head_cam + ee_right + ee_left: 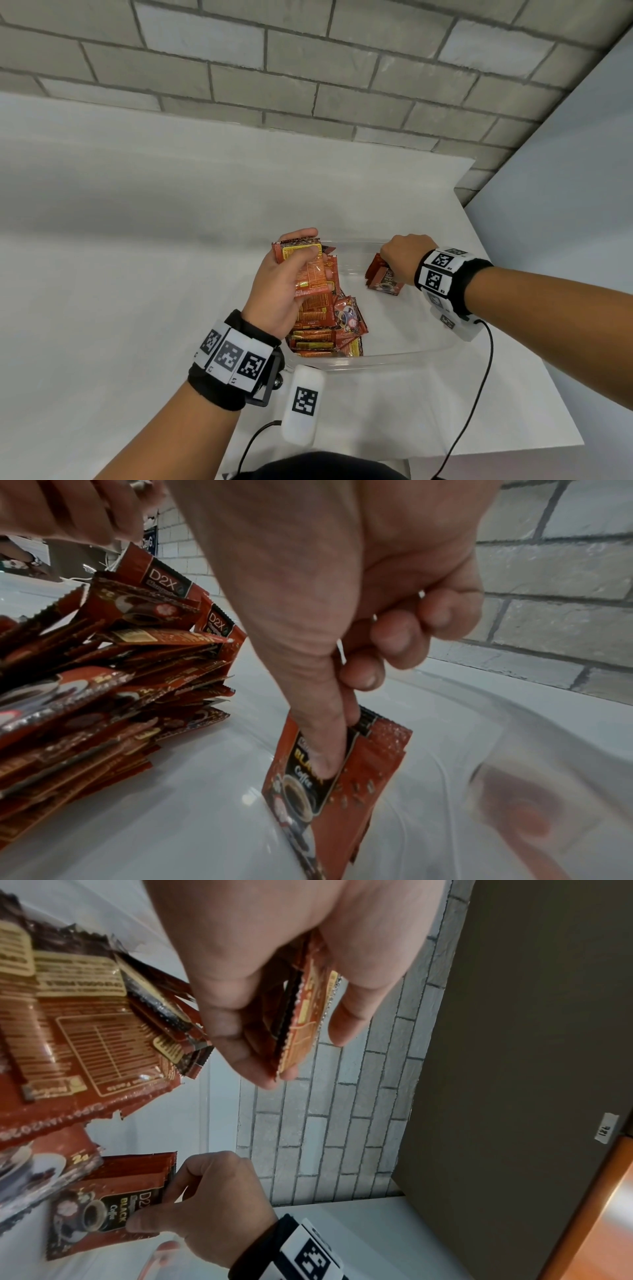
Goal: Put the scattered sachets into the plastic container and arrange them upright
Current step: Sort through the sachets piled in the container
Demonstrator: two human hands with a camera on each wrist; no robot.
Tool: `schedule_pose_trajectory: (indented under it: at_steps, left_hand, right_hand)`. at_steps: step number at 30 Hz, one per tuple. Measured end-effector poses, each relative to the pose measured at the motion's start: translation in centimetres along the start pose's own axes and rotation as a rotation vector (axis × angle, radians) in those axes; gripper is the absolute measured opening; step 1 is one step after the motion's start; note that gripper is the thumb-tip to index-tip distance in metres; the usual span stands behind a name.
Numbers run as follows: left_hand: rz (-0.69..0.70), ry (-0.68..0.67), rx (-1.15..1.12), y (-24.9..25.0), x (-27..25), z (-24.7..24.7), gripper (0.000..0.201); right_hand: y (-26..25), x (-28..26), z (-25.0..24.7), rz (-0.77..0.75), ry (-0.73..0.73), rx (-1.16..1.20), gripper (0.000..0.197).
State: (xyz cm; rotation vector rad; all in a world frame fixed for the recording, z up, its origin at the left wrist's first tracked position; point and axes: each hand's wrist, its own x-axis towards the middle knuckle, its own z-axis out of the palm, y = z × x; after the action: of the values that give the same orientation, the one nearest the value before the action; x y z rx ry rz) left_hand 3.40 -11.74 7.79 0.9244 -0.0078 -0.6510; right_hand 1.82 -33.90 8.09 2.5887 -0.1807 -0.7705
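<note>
Left hand: the left hand [284, 284] was raised over the left end of the plastic container [394, 356], its grip closed round a small stack of sachets [308, 274], thumb across the printed face and fingers curled behind.
Left grip, close up: in the left wrist view the fingertips [346, 1026] pinched the stack's edges, with only a narrow gap for the packets.
Right hand: the right hand [406, 257] reached into the container's far right corner, pinching a few upright sachets [383, 277] by their top edge.
Right grip, close up: the thumb [322, 739] pressed flat on the front packet, which read "Black Coffee"; the other fingers were curled tightly behind, and the packets' lower edge met the container floor.
Loose pile: a heap of sachets [329, 325] lay inside the container on its left side, leaning and overlapping, well apart from the upright ones.
Container: it sat on the white desk [137, 240], near the front edge.
</note>
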Motion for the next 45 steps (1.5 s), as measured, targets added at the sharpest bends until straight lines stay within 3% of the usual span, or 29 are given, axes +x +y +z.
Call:
schedule_pose_trajectory:
  at_steps: [8,12,15,18,20,22,24,27,29,31,36,41,45]
  left_hand:
    - [-0.018,-0.023,-0.012,-0.3,0.3,0.1,0.029]
    - [-0.064,-0.05,-0.019,-0.6,0.5,0.2,0.031]
    - [-0.095,-0.076,0.033,-0.8,0.7,0.4,0.031]
    - [-0.093,-0.132,0.167,-1.1,0.7,0.7,0.032]
    - [-0.073,-0.17,0.236,-1.3,0.6,1.0,0.036]
    - [-0.05,-0.198,0.262,-1.4,0.5,1.4,0.042]
    - [-0.032,-0.209,0.278,-1.5,0.4,1.7,0.042]
    - [-0.032,-0.189,0.272,-1.6,0.5,1.9,0.046]
    - [-0.064,-0.152,0.218,-1.7,0.5,2.0,0.058]
    - [-0.093,-0.156,0.15,-1.7,0.5,2.2,0.056]
    - [-0.049,-0.165,0.146,-2.0,0.7,2.4,0.038]
    - [-0.051,-0.178,0.257,-2.2,0.3,2.4,0.025]
    - [-0.05,-0.223,0.322,-2.6,0.0,2.8,0.024]
  right_hand:
    - [0.7,-0.5,-0.2,0.003,0.0,0.02,0.03]
    - [1.3,-1.3,-0.7,0.03,0.053,0.103,0.022]
    - [1.8,-2.6,-1.5,0.039,0.181,0.351,0.021]
    - [1.3,-5.1,-2.8,-0.077,0.361,0.839,0.026]
    - [0.4,-6.8,-3.3,-0.188,0.369,1.076,0.032]
    - [-0.4,-7.8,-3.0,-0.26,0.346,1.152,0.035]
    - [-0.7,-8.0,-2.4,-0.258,0.381,1.216,0.023]
    - [-0.5,-8.4,-1.6,-0.186,0.613,1.272,0.017]
    - [-0.3,-8.8,-1.1,-0.162,0.837,1.173,0.02]
    - [-0.6,-9.1,-0.3,-0.223,0.929,1.04,0.02]
    - [-1.5,-9.7,1.4,-0.368,0.672,1.035,0.022]
    - [-0.1,-9.4,0.6,-0.188,0.867,1.052,0.019]
    - [0.4,-8.9,-0.3,-0.148,0.607,1.089,0.037]
